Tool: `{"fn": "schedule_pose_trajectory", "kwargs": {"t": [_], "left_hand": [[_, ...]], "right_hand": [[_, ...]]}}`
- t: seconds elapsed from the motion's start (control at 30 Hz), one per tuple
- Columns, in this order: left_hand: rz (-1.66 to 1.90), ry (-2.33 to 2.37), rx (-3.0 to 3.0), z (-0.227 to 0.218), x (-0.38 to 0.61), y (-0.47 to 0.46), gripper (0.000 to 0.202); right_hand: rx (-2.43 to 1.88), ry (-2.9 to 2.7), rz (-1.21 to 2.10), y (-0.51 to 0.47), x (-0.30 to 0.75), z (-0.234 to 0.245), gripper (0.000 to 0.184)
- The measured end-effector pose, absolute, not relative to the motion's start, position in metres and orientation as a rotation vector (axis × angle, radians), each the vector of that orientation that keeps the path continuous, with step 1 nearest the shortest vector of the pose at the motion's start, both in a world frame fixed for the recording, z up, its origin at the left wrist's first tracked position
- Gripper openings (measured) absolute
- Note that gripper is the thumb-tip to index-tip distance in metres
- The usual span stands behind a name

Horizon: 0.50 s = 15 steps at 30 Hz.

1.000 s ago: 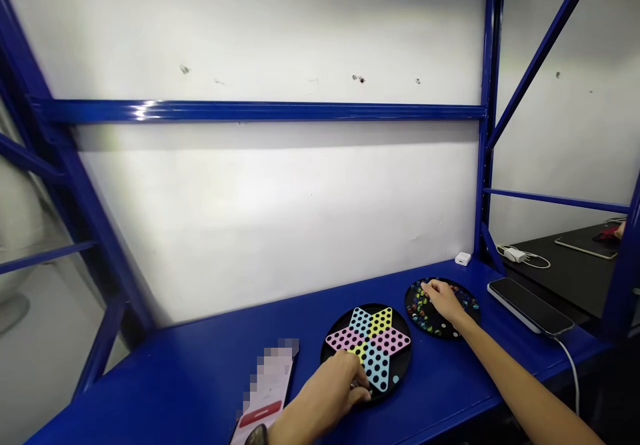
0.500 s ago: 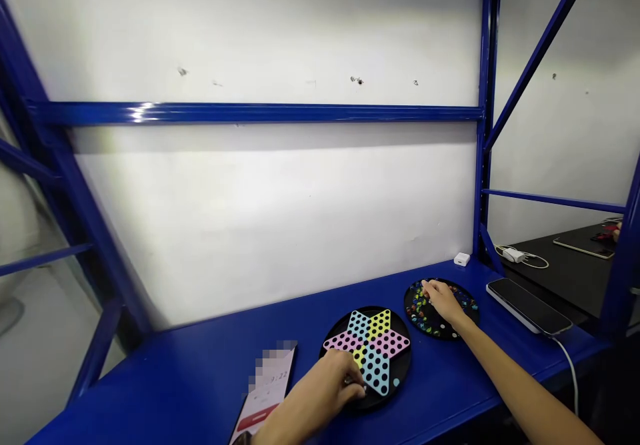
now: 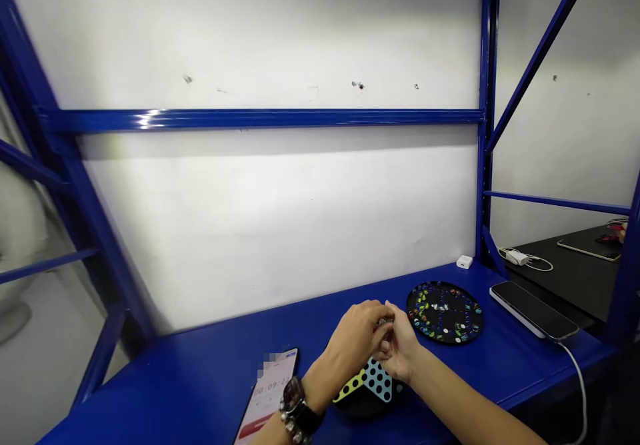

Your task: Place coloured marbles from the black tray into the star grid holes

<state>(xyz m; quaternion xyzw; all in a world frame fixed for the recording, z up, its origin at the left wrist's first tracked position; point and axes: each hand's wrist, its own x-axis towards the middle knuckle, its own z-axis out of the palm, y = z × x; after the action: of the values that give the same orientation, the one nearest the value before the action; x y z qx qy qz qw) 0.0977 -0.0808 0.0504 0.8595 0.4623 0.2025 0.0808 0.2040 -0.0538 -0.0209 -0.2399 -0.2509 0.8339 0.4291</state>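
Over the Chinese checkers board [image 3: 379, 382], my left hand [image 3: 357, 328] and my right hand [image 3: 401, 345] meet with their fingertips together. Both hands are closed, and whatever lies between the fingers is too small and covered to make out. The board's star has coloured points with black holes; its upper part is hidden behind the hands. To the right of my right hand is a round black tray [image 3: 440, 330] with many coloured glass marbles [image 3: 425, 298] in it, several of them white.
A phone with a running timer [image 3: 273, 385] lies left of the board, beside my left forearm. A second phone [image 3: 535, 308] rests on a white block with a cable at the right. A small white charger [image 3: 464, 262] sits by the blue frame post [image 3: 483, 165].
My right hand has left the marble tray and come left to meet my left hand. My left hand has risen from the board's lower edge and moved right.
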Motion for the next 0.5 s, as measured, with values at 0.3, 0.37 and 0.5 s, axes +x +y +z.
{"fn": "schedule_pose_trajectory", "kwargs": {"t": [0.3,0.37,0.5], "left_hand": [[0.679,1.518,2.512,0.053,0.043,-0.091,0.027],[0.385,1.658,2.412,0.051,0.024,-0.094,0.022],[-0.017,1.768,2.308,0.041,-0.001,-0.095,0.015]], "right_hand": [[-0.840,-0.883,1.683,-0.029,0.241,-0.031,0.046],[-1.008,-1.202,1.314,-0.016,0.268,-0.034,0.053],[-1.340,-1.672,0.588,0.006,0.322,-0.049,0.051]]}}
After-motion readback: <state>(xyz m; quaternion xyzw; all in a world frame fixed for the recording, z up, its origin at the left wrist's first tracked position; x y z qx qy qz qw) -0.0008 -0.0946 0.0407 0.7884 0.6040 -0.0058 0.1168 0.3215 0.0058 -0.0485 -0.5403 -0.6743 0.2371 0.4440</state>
